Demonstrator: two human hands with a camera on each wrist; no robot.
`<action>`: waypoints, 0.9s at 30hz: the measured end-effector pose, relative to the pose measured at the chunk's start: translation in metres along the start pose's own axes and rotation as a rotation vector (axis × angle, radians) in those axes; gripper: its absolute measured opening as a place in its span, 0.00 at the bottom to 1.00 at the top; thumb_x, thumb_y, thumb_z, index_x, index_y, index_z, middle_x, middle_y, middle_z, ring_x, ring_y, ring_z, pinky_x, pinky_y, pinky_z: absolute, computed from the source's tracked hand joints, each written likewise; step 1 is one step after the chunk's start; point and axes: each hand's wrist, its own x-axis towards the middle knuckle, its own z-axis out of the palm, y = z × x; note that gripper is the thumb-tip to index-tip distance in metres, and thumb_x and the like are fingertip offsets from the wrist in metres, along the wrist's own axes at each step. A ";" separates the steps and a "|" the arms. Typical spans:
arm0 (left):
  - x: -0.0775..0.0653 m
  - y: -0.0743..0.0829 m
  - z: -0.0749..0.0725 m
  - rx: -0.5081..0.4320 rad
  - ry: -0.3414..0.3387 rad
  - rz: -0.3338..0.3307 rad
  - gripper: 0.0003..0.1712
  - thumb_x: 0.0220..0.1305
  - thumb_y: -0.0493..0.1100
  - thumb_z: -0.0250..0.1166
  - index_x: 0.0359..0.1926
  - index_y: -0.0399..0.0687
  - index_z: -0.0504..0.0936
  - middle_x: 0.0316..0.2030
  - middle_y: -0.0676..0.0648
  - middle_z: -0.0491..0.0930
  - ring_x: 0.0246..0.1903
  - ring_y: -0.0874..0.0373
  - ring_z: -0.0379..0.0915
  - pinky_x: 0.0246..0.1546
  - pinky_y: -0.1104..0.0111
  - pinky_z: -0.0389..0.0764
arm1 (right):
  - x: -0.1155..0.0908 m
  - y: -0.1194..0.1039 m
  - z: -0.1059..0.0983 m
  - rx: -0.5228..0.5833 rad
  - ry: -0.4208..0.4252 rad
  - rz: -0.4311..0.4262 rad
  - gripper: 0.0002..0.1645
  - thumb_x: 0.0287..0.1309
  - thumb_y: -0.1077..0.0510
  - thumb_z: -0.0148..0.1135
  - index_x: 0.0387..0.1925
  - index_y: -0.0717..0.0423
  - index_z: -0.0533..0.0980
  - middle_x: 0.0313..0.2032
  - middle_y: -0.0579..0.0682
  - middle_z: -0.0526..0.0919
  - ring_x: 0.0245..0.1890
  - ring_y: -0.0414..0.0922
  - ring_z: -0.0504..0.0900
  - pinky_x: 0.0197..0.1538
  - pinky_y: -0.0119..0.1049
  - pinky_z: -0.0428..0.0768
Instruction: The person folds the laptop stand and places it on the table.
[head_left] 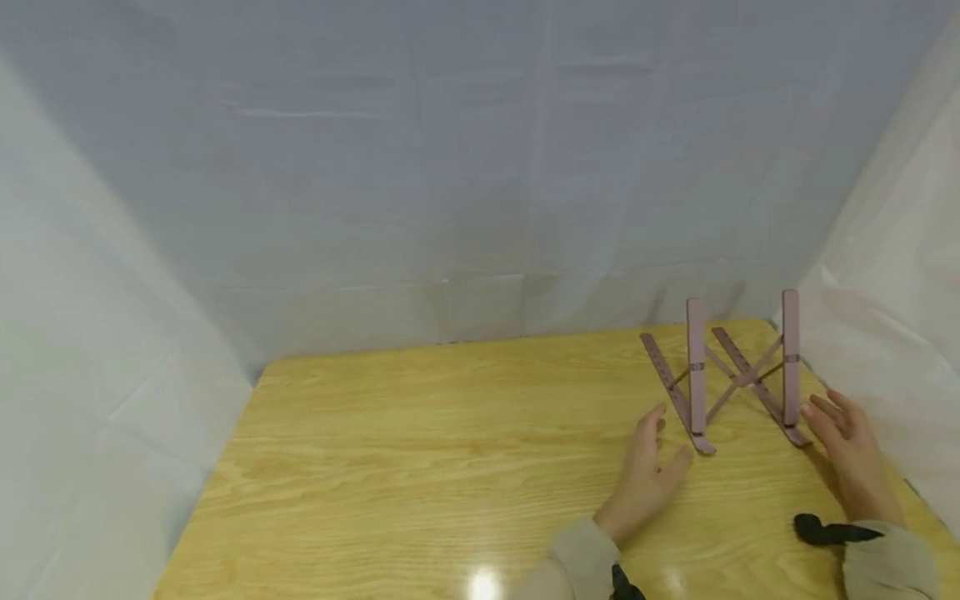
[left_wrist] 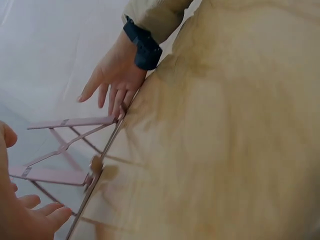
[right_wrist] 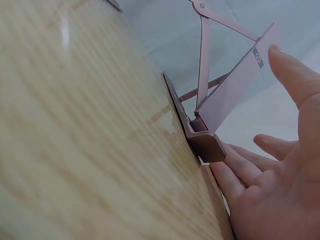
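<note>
At the lower right of the head view, my beige sleeves (head_left: 888, 567) lead to both hands, each with a black strap (head_left: 832, 532) at the wrist. My left hand (head_left: 643, 477) is open, thumb and fingers apart, holding nothing, just left of the stand (head_left: 744, 380). My right hand (head_left: 855, 454) is also open, fingers by the stand's right foot; whether they touch it I cannot tell. The pink stand rises unfolded on the table (head_left: 420, 450), right of centre. Behind hangs a grey sheet (head_left: 480, 175), filling the upper frame.

The dark label (right_wrist: 258, 57) on the pink stand (right_wrist: 234, 87) is illegible.
</note>
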 end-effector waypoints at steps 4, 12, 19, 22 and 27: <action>0.003 -0.004 0.011 0.075 -0.065 0.057 0.38 0.73 0.50 0.52 0.77 0.55 0.46 0.74 0.47 0.53 0.72 0.51 0.51 0.69 0.59 0.62 | 0.001 0.003 0.001 -0.099 -0.012 -0.035 0.45 0.75 0.53 0.50 0.79 0.47 0.36 0.77 0.43 0.46 0.69 0.27 0.53 0.59 0.12 0.58; 0.008 -0.007 0.026 0.095 -0.096 0.082 0.38 0.74 0.49 0.52 0.77 0.50 0.44 0.74 0.47 0.50 0.73 0.54 0.47 0.70 0.56 0.60 | 0.004 0.008 0.005 -0.077 -0.048 -0.150 0.44 0.73 0.62 0.51 0.78 0.59 0.37 0.77 0.48 0.48 0.61 0.20 0.63 0.51 0.11 0.66; 0.009 -0.008 0.032 0.079 -0.120 -0.022 0.44 0.72 0.55 0.51 0.78 0.50 0.39 0.76 0.48 0.44 0.74 0.51 0.43 0.70 0.54 0.59 | 0.007 0.008 0.008 -0.106 -0.028 -0.114 0.46 0.71 0.62 0.55 0.78 0.58 0.41 0.75 0.43 0.55 0.56 0.18 0.67 0.50 0.11 0.68; 0.011 -0.009 0.034 0.078 -0.122 -0.040 0.45 0.72 0.55 0.51 0.79 0.51 0.38 0.77 0.49 0.43 0.75 0.52 0.43 0.71 0.54 0.58 | 0.007 0.007 0.010 -0.218 -0.014 -0.084 0.47 0.71 0.58 0.57 0.79 0.54 0.41 0.74 0.46 0.57 0.53 0.17 0.67 0.48 0.11 0.69; 0.015 -0.010 0.037 0.091 -0.094 -0.038 0.44 0.72 0.54 0.52 0.79 0.52 0.40 0.76 0.49 0.47 0.74 0.53 0.46 0.70 0.59 0.60 | 0.006 0.008 0.011 -0.375 0.025 -0.092 0.45 0.70 0.52 0.58 0.79 0.49 0.46 0.71 0.49 0.63 0.52 0.18 0.67 0.46 0.11 0.69</action>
